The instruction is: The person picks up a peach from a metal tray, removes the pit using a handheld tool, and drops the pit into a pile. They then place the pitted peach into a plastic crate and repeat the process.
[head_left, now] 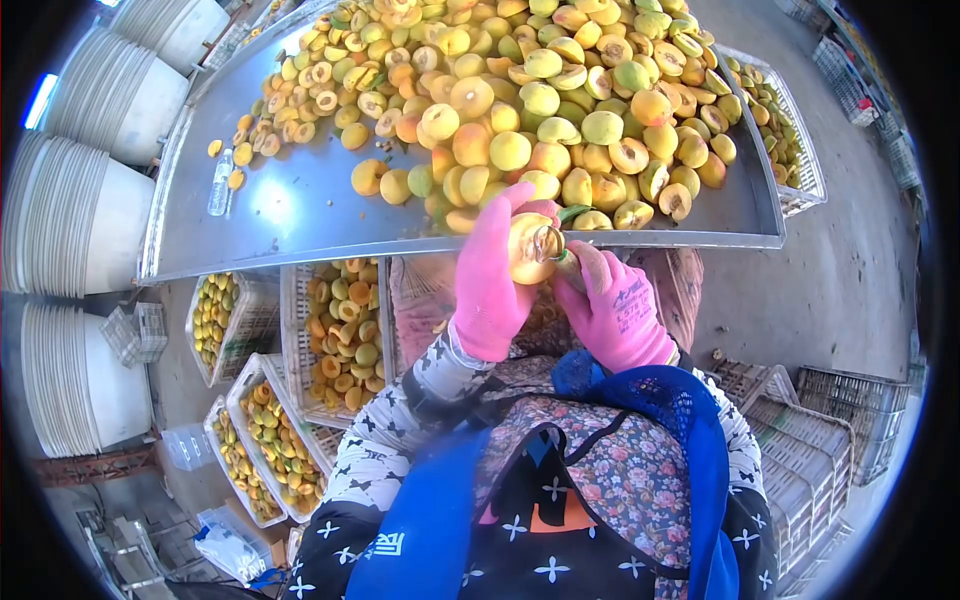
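Note:
My left hand (488, 285), in a pink glove, is wrapped round a yellow peach half (524, 262) just over the near edge of the metal table. Its cut face is turned toward my right hand (622, 318), also in a pink glove. Closed fingers of that hand grip a small pitting tool (566, 256) with a curved metal loop. The loop sits at the middle of the cut face, where the stone lies. Right beyond both hands, a heap of peaches (540, 98), whole and halved, covers much of the table.
The metal table (300, 262) has a raised rim and carries a plastic bottle (220, 183) at left. Below it stand crates of peach halves (345, 340). Another peach crate (806, 160) is beyond the right edge. Stacked crates (800, 450) stand at lower right, stacked white tubs (70, 200) at left.

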A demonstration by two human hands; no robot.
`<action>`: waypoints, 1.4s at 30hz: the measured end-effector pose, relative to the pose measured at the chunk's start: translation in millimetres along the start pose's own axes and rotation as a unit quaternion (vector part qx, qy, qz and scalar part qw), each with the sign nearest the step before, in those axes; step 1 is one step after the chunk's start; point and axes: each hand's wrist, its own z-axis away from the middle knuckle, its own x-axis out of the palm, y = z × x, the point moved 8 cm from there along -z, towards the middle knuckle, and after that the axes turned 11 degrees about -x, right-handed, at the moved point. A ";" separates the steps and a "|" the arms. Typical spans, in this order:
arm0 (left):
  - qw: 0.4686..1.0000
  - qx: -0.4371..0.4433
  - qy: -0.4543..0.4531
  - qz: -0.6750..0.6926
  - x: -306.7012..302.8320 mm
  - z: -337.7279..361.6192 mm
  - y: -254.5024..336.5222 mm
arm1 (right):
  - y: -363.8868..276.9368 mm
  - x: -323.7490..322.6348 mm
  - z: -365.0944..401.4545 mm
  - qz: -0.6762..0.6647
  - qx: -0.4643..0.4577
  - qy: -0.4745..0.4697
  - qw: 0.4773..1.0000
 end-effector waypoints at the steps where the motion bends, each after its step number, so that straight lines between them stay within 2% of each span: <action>1: 1.000 0.016 -0.007 -0.014 -0.1 0.3 -0.3 | 0.0 0.1 -0.6 -0.001 0.000 -0.010 1.000; 4: 0.991 0.070 -0.020 -0.109 3.6 1.4 -1.4 | 3.0 2.7 0.4 0.004 -0.015 -0.032 0.999; 7: 0.994 -0.054 0.010 0.089 1.7 0.1 -12.1 | 7.9 8.7 0.7 0.010 -0.020 -0.076 0.997; 11: 0.984 -0.116 0.038 0.128 -3.2 -0.6 -20.4 | 11.4 21.2 4.3 -0.044 0.024 -0.139 0.989; 14: 0.983 -0.119 0.062 0.129 -5.0 -0.7 -16.8 | 2.3 19.6 3.8 -0.164 0.079 -0.106 0.978; 17: 0.980 -0.115 0.081 0.143 -10.0 -1.1 -17.2 | -2.4 30.5 4.4 -0.207 0.121 -0.078 0.968; 20: 0.982 -0.086 0.079 0.148 -18.3 -6.1 -22.3 | -1.8 40.0 3.2 -0.174 0.105 -0.074 0.976; 23: 0.985 -0.063 0.083 0.140 -21.3 -6.4 -20.1 | -2.1 53.3 7.7 -0.278 0.085 -0.073 0.954; 26: 0.991 -0.048 0.063 0.110 -12.0 -8.6 -4.9 | -13.1 51.4 3.8 -0.308 0.147 -0.042 0.939; 27: 0.991 -0.055 0.048 0.110 -11.9 -12.8 -2.7 | -18.2 42.1 -3.0 -0.252 0.072 0.004 0.965; 29: 0.990 -0.069 0.023 0.118 -11.0 -15.4 3.4 | -5.7 51.9 2.1 -0.381 0.194 -0.070 0.901; 31: 0.987 -0.087 0.003 0.134 -10.2 -13.5 5.6 | -12.3 54.3 5.0 -0.590 0.317 -0.146 0.728; 34: 0.993 -0.107 0.000 0.057 -13.6 -7.7 0.3 | -27.0 43.2 4.1 -0.674 0.325 -0.222 0.624; 37: 0.996 -0.066 0.024 -0.061 -18.8 -11.9 -3.9 | -25.2 45.0 6.3 -0.684 0.319 -0.223 0.617; 40: 0.983 -0.014 0.116 -0.142 -26.4 -6.4 -6.6 | -23.6 51.7 12.8 -0.669 0.339 -0.210 0.628; 42: 0.980 -0.024 0.126 -0.152 -24.5 -6.0 -11.2 | -22.0 54.4 16.7 -0.658 0.353 -0.201 0.634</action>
